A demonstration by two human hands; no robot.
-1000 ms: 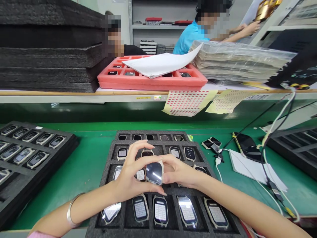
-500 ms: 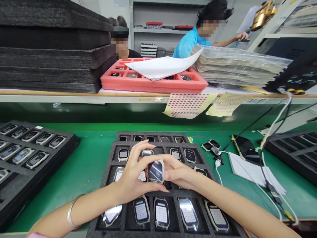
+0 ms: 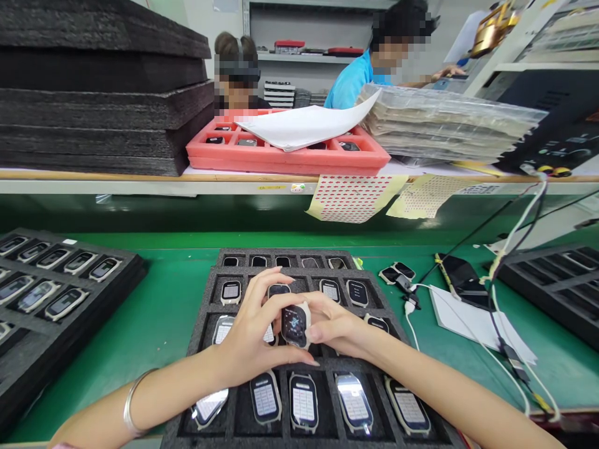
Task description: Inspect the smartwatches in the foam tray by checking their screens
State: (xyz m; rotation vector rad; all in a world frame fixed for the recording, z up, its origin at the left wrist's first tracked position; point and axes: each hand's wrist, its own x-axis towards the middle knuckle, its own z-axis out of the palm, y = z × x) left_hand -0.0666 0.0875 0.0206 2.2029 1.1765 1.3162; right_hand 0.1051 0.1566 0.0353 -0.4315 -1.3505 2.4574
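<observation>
A smartwatch with a pale case and no strap is held up over the black foam tray. Its dark screen shows a small blue-green graphic. My right hand grips it by the right edge, thumb on the side of the case. My left hand curves around it from the left, fingers over the top and thumb below. Similar watches lie in the tray's compartments, such as a lit watch in the front row, several showing white grid-like screens. My hands hide part of the middle row.
Another foam tray of watches sits at left, and a dark tray at right. Cables, a phone and white paper lie on the right. A shelf above bears a red foam tray and stacked black foam. Two people are beyond.
The watch's screen has gone from dark and reflective to lit with a small graphic. My hands keep almost the same hold. The person at back left has turned their head.
</observation>
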